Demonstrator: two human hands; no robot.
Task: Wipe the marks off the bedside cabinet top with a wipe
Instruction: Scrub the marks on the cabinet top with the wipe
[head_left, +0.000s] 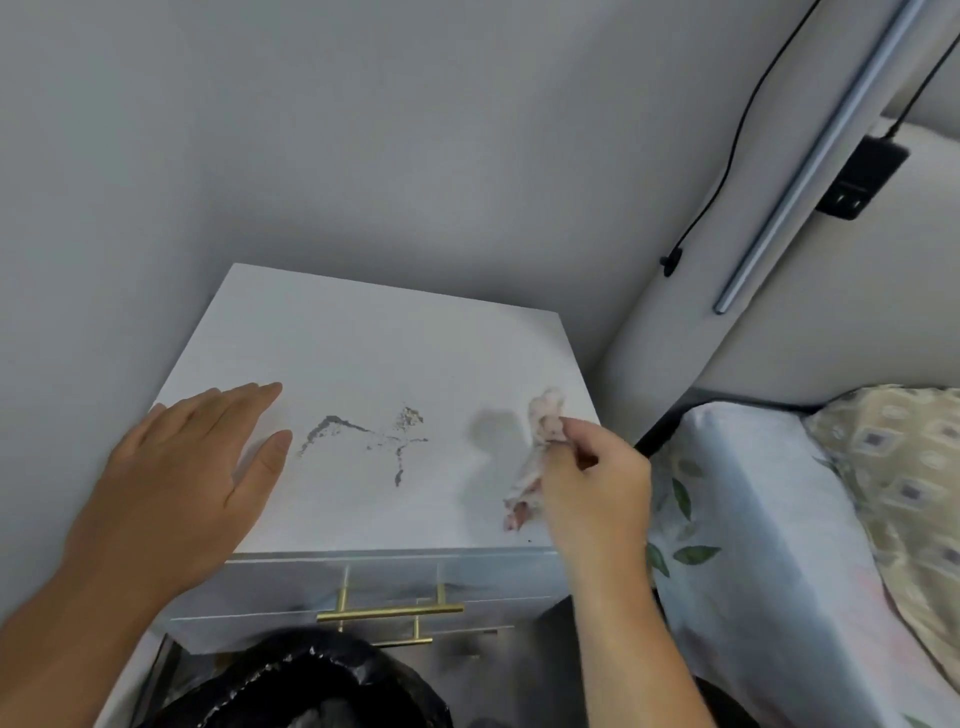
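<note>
The white bedside cabinet top (374, 343) fills the middle of the view. Dark smeared marks (366, 439) run across its front centre. My left hand (182, 467) lies flat on the front left corner, fingers spread, just left of the marks. My right hand (592, 478) pinches a crumpled, pink-stained wipe (537, 447) above the right side of the top; the wipe hangs down and casts a shadow to its left. The wipe is to the right of the marks, apart from them.
Gold drawer handles (389, 613) sit on the cabinet front. A black-lined bin (311, 691) stands below it. A bed with patterned pillows (779, 545) is on the right. A black charger and cable (862, 176) hang on the headboard. Grey walls close the left and back.
</note>
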